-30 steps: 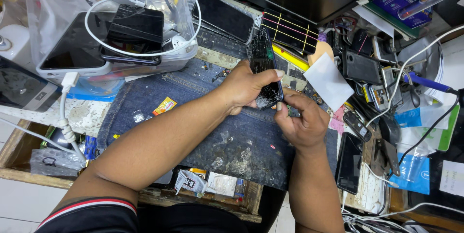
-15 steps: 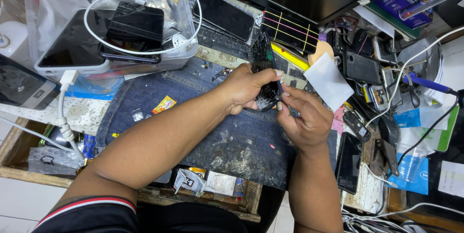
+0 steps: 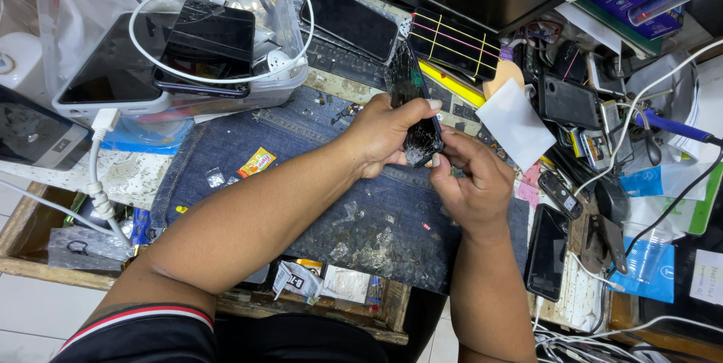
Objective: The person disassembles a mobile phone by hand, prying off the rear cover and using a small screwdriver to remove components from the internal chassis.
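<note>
We've got our left hand [image 3: 384, 133] and right hand [image 3: 471, 178] both clamped on a cracked phone [image 3: 413, 103] (top tilted to 12 o'clock) over the denim mat [image 3: 248, 144].

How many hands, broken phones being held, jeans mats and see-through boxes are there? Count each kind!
Hands: 2, left hand and right hand
Cracked phone, held in both hands: 1
Denim mat: 1
Clear box: 1
Total: 5
</note>
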